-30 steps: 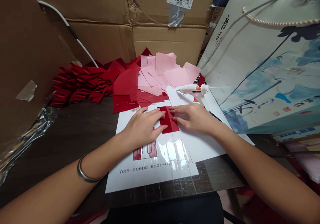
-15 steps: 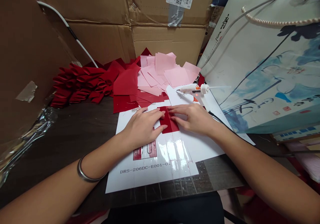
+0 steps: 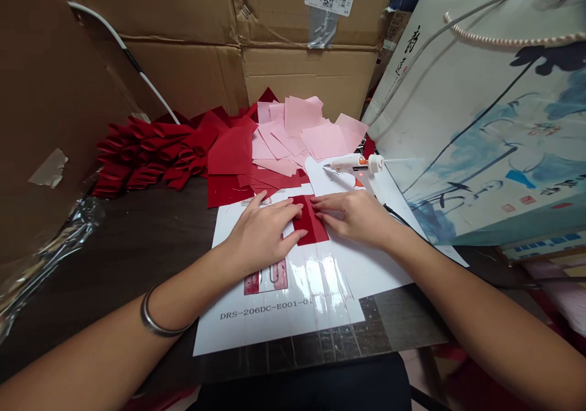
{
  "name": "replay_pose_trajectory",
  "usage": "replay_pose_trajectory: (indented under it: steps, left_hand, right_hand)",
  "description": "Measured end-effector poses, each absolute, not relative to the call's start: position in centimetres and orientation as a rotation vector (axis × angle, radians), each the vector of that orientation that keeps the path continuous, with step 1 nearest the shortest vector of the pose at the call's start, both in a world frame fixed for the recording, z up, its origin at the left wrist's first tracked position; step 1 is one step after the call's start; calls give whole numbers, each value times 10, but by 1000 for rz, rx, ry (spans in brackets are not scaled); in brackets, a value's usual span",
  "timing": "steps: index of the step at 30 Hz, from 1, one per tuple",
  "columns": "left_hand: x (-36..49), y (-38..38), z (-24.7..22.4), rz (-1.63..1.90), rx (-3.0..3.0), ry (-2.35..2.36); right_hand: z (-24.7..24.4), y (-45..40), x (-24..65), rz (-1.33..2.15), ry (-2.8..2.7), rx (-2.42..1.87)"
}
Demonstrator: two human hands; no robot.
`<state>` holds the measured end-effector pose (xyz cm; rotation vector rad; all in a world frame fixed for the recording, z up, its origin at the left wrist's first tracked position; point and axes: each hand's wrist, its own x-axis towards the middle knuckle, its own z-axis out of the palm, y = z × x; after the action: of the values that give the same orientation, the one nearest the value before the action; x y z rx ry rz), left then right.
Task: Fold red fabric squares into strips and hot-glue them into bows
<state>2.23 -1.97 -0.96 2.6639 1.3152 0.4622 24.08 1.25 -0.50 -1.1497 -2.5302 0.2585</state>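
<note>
A small red fabric piece (image 3: pixel 312 231) lies on a white printed sheet, with a fold line running down it and its right part lapped over. My left hand (image 3: pixel 259 231) rests at its left side, fingers spread, with thumb and fingertips pressing on the fabric. On the right flap, my right hand (image 3: pixel 354 215) has thumb and fingers closed around the folded edge; the exact grip is partly hidden. The printed sheet (image 3: pixel 274 331) shows a part code and a red picture, covered partly by my left hand. Clear tape strips cross the sheet.
Behind my hands are loose red pieces (image 3: pixel 231 148) and a heap of pink squares (image 3: pixel 302 118). Folded red petals (image 3: pixel 146 151) are piled at left. A white glue gun (image 3: pixel 354 163) stands right, its black cord near my right wrist. Cardboard (image 3: pixel 311 75) and a paper bag (image 3: pixel 485 130) enclose the table.
The fingers of my right hand have shifted very slightly on the red fabric piece, and a left finger has lifted a little. Everything else stays in place.
</note>
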Motion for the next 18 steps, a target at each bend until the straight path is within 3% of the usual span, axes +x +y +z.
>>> replay_pose_trajectory:
  steps: [18]
  left_hand:
    - [20,-17,-16,536,2754,1271]
  right_hand:
    - [-4,11,241,279,-2562,-1163]
